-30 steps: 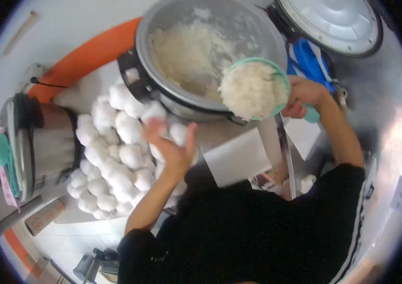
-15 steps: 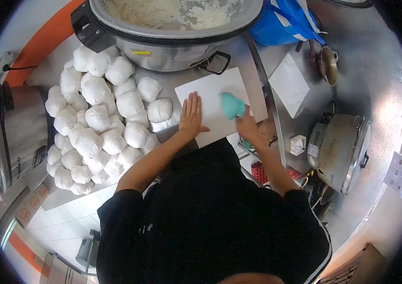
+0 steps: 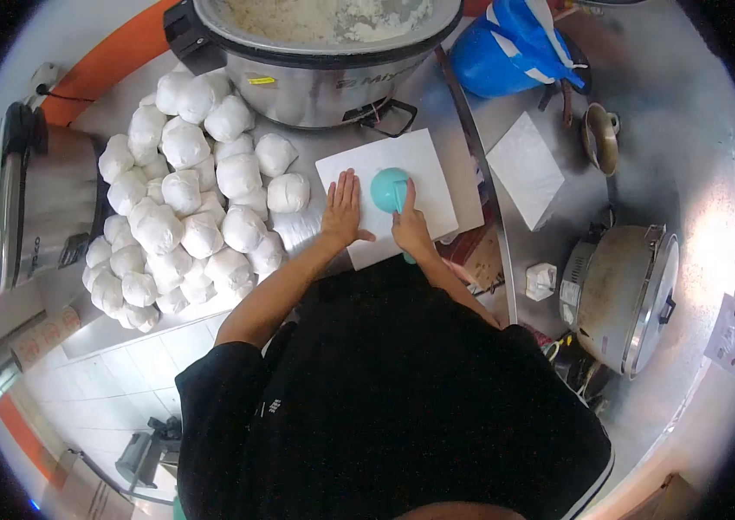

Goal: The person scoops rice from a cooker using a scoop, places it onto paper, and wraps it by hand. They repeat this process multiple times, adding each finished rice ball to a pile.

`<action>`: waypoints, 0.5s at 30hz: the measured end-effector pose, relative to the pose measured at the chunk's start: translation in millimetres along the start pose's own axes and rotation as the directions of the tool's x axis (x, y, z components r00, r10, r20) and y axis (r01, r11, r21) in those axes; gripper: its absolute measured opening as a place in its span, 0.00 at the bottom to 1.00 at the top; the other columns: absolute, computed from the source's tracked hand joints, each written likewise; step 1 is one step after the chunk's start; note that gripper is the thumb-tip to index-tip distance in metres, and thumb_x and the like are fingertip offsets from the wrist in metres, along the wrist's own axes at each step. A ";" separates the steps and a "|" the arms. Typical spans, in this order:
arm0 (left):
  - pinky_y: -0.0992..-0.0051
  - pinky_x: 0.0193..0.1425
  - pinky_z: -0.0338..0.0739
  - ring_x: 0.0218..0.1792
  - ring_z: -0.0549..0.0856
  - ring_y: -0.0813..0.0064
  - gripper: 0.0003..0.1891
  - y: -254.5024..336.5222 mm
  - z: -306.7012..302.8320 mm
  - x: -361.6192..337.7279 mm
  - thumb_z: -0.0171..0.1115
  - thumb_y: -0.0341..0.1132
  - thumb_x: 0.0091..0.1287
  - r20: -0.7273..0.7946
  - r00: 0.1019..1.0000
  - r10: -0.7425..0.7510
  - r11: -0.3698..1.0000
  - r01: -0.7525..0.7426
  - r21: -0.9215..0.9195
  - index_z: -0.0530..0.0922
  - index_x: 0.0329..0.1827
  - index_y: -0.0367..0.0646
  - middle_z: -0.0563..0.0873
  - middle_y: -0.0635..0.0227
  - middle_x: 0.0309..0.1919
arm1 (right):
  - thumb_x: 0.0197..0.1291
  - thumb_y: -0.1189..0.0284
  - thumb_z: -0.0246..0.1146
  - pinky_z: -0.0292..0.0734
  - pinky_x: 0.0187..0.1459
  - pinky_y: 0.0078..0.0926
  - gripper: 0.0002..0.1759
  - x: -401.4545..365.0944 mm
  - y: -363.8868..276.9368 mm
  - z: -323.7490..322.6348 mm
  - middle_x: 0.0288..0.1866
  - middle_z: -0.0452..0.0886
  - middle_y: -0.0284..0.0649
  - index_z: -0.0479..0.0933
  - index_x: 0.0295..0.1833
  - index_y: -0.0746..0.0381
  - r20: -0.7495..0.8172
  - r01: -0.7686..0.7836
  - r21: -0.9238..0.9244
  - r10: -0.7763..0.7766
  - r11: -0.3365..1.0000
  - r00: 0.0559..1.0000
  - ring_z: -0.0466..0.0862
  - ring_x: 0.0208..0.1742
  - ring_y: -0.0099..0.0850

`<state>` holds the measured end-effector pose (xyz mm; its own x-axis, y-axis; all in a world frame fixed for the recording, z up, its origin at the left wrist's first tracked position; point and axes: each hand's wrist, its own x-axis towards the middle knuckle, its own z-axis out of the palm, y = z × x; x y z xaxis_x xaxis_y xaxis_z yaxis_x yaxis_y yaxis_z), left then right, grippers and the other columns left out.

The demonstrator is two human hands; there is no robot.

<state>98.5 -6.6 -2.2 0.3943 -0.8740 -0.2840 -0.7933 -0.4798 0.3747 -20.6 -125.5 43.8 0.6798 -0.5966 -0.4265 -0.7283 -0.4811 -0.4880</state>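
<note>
My left hand (image 3: pixel 344 208) lies flat with fingers stretched on the left side of a stack of white paper sheets (image 3: pixel 424 160). My right hand (image 3: pixel 410 229) grips the handle of a turquoise rice scoop (image 3: pixel 389 188), its index finger stretched along it. The scoop's rounded back faces up, and its bowl sits mouth-down over the middle of the paper. Whatever is under the bowl is hidden. Left of the paper, many white paper-wrapped bundles (image 3: pixel 184 143) are piled on the metal counter (image 3: pixel 300 227).
A large cooker pot (image 3: pixel 298 91) with white rice inside stands beyond the paper. To the right are a blue bag (image 3: pixel 497 56), another white sheet (image 3: pixel 526 169), a small brown pan (image 3: pixel 599 139) and a second cooker (image 3: pixel 614 290). Another cooker (image 3: pixel 55 191) stands at the far left.
My right hand has moved left and turned the rice scoop mouth-down onto the paper. My left hand stays flat on the sheets. The whole view has shifted slightly.
</note>
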 end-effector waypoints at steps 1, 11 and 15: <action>0.56 0.78 0.40 0.77 0.42 0.52 0.72 -0.7 -1.6 -2.3 0.74 0.66 0.33 -0.020 1.000 0.004 1.000 -0.005 -0.024 0.44 0.73 0.25 0.44 0.44 0.75 | 0.60 0.79 0.54 0.74 0.48 0.53 0.44 -4.5 0.4 -12.8 0.52 0.73 0.73 0.35 0.75 0.65 0.013 0.068 0.058 -0.068 0.996 0.998 0.80 0.44 0.61; 0.60 0.65 0.70 0.61 0.74 0.56 0.14 18.1 46.1 -75.2 0.74 0.34 0.47 -0.498 0.867 0.005 0.867 -0.252 -0.431 0.83 0.38 0.45 0.78 0.62 0.54 | 0.59 0.69 0.61 0.63 0.64 0.44 0.47 193.9 48.7 -114.5 0.68 0.60 0.65 0.40 0.77 0.60 -0.023 0.042 0.195 -0.038 0.980 0.999 0.69 0.66 0.51; 0.65 0.59 0.73 0.59 0.76 0.61 0.05 29.0 39.0 -70.5 0.73 0.31 0.52 -0.469 0.877 -0.106 0.894 -0.123 -0.431 0.87 0.31 0.45 0.81 0.63 0.52 | 0.58 0.61 0.64 0.59 0.65 0.51 0.47 183.1 45.5 -113.1 0.68 0.60 0.63 0.45 0.77 0.54 -0.239 0.146 -0.299 -0.223 0.943 0.945 0.61 0.70 0.49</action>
<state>29.7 44.2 -5.7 0.6473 -0.7519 0.1253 -0.5574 -0.3548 0.7506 61.1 -329.3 29.7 0.7842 -0.6103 -0.1121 -0.6128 -0.7333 -0.2945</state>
